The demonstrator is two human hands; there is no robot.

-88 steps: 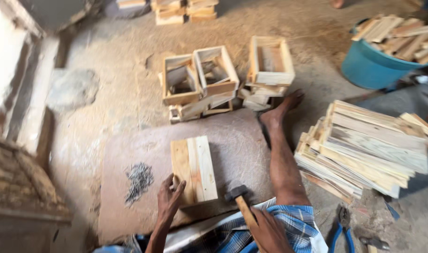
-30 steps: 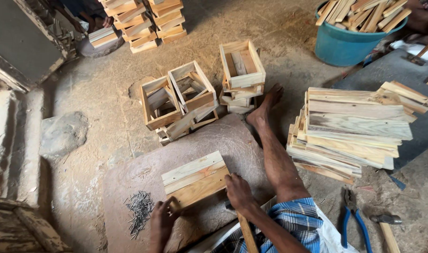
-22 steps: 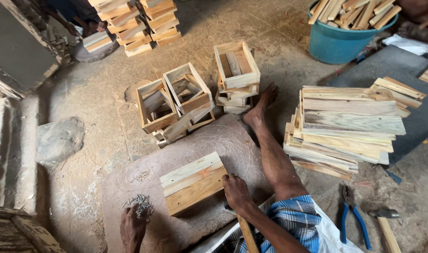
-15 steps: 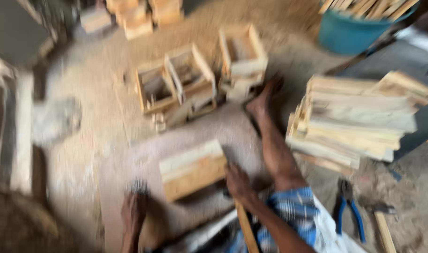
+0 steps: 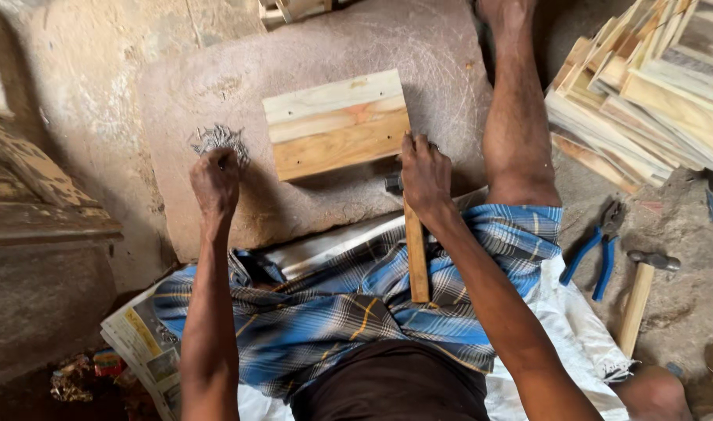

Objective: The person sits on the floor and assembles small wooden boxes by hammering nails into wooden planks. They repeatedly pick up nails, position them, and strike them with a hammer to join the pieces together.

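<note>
panel (image 5: 337, 125) of slats lies on the slab (image 5: 450, 62), some nail holes showing. my left hand (image 5: 214, 178) pinches at the nails (image 5: 220, 139); right hand (image 5: 424, 178) is wrapped round the hammer (image 5: 415, 249). i judge more nailing remains.

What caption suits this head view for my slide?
Seated on the floor, left hand reaches into a nail pile while right hand holds a hammer beside a wooden panel.

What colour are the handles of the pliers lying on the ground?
Blue handles on the metal pliers, seen in the head view.
</note>
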